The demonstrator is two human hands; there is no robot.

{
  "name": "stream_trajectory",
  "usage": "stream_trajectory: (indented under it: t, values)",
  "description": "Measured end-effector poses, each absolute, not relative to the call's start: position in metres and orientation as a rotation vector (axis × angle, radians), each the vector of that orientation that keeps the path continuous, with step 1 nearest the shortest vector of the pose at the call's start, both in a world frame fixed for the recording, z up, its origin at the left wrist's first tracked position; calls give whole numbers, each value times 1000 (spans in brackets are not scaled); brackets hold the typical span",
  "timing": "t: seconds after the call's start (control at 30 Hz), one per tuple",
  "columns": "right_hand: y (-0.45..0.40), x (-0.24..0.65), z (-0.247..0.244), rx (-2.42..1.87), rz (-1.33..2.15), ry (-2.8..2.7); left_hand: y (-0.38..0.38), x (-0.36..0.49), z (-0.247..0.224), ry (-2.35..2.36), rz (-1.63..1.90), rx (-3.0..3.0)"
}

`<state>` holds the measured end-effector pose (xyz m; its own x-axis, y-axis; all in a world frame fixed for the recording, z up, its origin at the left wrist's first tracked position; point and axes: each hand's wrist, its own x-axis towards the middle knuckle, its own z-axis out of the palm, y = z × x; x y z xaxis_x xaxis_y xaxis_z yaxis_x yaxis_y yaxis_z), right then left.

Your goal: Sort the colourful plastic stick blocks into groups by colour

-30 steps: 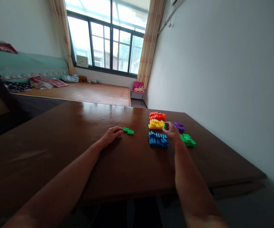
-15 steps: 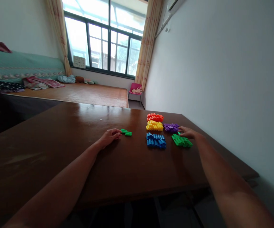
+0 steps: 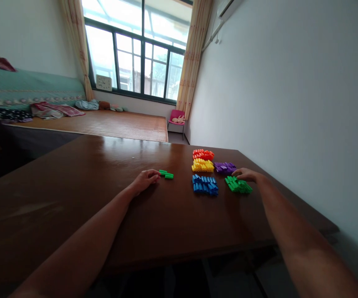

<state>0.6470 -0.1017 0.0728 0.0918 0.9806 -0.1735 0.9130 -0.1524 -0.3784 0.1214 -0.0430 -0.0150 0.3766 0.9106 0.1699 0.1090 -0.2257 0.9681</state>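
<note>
My left hand (image 3: 146, 180) rests on the brown table (image 3: 154, 219) with its fingers curled together. Its fingertips reach the left end of a few small green plastic pieces (image 3: 168, 176) lying flat; whether it grips one is hidden. On the right, my right hand (image 3: 244, 174) is at the back edge of a pile of green pieces (image 3: 238, 185), its fingers closed low on a green piece there. Just left of those fingers lies a purple pile (image 3: 224, 167). A blue pile (image 3: 204, 185) sits between my two hands.
Behind the blue pile are a yellow pile (image 3: 202, 165) and an orange-red pile (image 3: 203, 155). A white wall (image 3: 290, 103) runs along the right. Beyond the table are a bed (image 3: 129, 124) with a mat and a pink chair (image 3: 177, 113) by the window.
My right hand has lowered the green piece from just above onto the back of the green pile. My left hand and the pieces beside it stay nearly as they were.
</note>
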Motion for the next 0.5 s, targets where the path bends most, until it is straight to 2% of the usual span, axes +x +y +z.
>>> stream_trajectory:
  t: [0.17, 0.37, 0.5]
  values:
    - [-97, 590, 84, -2056, -2, -1900, -48, 125, -10, 945, 1071, 1568]
    - [-88, 411, 57, -1435, 212, -2241, -40, 125, -18, 1018, 1160, 1695]
    - [-77, 329, 23, -1571, 60, -2301, -37, 123, -24, 1107, 1189, 2004]
